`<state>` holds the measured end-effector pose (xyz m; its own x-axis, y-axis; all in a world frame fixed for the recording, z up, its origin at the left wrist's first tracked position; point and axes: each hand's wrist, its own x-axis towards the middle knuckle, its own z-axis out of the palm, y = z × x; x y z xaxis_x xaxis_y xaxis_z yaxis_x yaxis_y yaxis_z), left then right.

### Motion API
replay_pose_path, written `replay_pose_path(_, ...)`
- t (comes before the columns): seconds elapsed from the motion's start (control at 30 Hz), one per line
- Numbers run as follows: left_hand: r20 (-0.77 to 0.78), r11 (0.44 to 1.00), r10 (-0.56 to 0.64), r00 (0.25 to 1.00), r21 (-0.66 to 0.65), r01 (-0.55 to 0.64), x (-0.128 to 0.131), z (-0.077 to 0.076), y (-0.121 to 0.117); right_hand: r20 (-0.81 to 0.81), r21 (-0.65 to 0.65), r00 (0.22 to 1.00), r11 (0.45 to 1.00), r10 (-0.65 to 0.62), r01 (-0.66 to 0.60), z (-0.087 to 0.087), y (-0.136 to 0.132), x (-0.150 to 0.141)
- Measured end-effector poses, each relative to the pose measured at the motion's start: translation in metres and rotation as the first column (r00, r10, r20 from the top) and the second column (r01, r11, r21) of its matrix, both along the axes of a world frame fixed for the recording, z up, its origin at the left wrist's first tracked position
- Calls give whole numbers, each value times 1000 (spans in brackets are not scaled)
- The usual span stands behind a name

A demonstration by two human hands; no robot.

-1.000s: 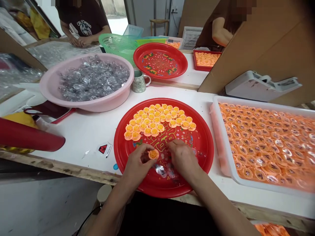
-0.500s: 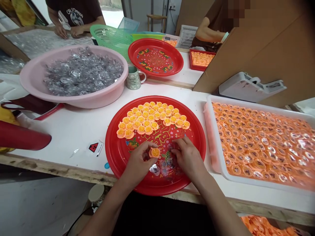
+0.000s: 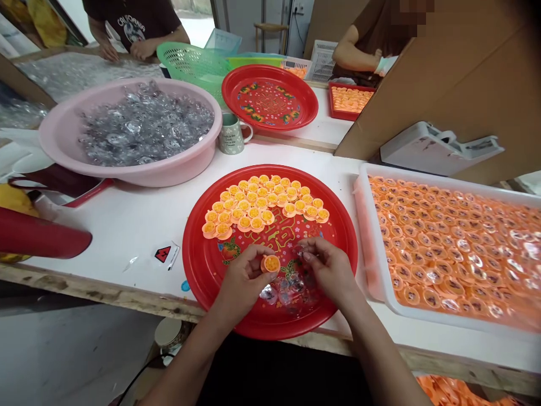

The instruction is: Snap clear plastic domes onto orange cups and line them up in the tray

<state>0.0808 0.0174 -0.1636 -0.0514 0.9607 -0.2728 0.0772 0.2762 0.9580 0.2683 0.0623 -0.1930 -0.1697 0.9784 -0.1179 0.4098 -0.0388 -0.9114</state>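
My left hand (image 3: 244, 277) pinches a small orange cup with yellow filling (image 3: 270, 263) above the near part of a round red tray (image 3: 203, 265). My right hand (image 3: 332, 269) is beside it, fingers pinched on a small clear plastic lid (image 3: 303, 251). A few more clear lids (image 3: 284, 291) lie on the tray between and below my hands. Several filled orange cups (image 3: 264, 205) sit in rows across the far half of the tray.
A white tray (image 3: 448, 317) full of orange cups lies to the right. A pink basin (image 3: 63, 148) of clear lids stands at the left, a mug (image 3: 231, 135) and a second red tray (image 3: 270, 97) behind. Two other people work at the far tables. A red object (image 3: 42, 237) juts in at the left.
My left hand lifted the orange cup slightly and turned it toward the right hand. My right hand rose from the loose lids with a clear lid pinched in its fingers.
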Motion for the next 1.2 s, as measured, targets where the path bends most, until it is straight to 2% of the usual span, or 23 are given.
replay_pose_path(0.07,-28,1000,-15,999,5,15,1,0,0,-309,-189,950,982,-48,-12,4,-5,0)
replay_pose_path(0.1,-46,1000,-14,999,22,15,1,0,1,-402,-251,912,968,-77,-30,6,-8,-1)
replay_pose_path(0.2,-58,998,-29,998,56,33,2,0,2,-521,-313,844,948,-130,-47,12,-14,-4)
replay_pose_path(0.3,7,996,-81,997,33,81,3,-2,2,-544,-306,835,946,-85,-103,16,-18,-5)
replay_pose_path(0.4,94,993,-115,989,-4,115,6,-4,-1,-494,-252,869,954,18,-163,17,-20,-5)
replay_pose_path(0.47,84,989,-149,985,-2,149,10,-7,-3,-392,-175,918,974,65,-144,18,-22,-5)
replay_pose_path(0.53,-16,982,-185,983,31,186,13,-10,-5,-234,-36,965,990,121,-133,19,-25,-7)
replay_pose_path(0.6,-148,971,-211,966,79,224,15,-12,-7,-72,123,982,979,173,-163,21,-27,-8)
replay_pose_path(0.7,-281,951,-227,932,143,275,17,-12,-8,45,223,980,954,194,-199,24,-29,-10)
replay_pose_path(0.77,-288,941,-230,929,176,288,17,-9,-9,67,235,983,955,169,-180,23,-29,-8)
replay_pose_path(0.83,-186,948,-240,953,164,271,17,-7,-8,81,276,987,949,135,-153,21,-30,-7)
replay_pose_path(0.9,-36,974,-204,978,95,207,17,-6,-8,90,345,990,930,105,-130,18,-32,-5)
replay_pose_path(0.97,21,992,-125,992,33,124,18,-5,-7,92,412,992,903,91,-121,15,-35,-5)
replay_pose_path(1.07,-88,994,-68,994,74,75,18,-2,-9,65,451,996,889,58,-81,11,-40,-7)
replay_pose_path(1.2,-222,975,-45,974,204,91,16,4,-12,30,445,999,895,24,-35,13,-45,-9)
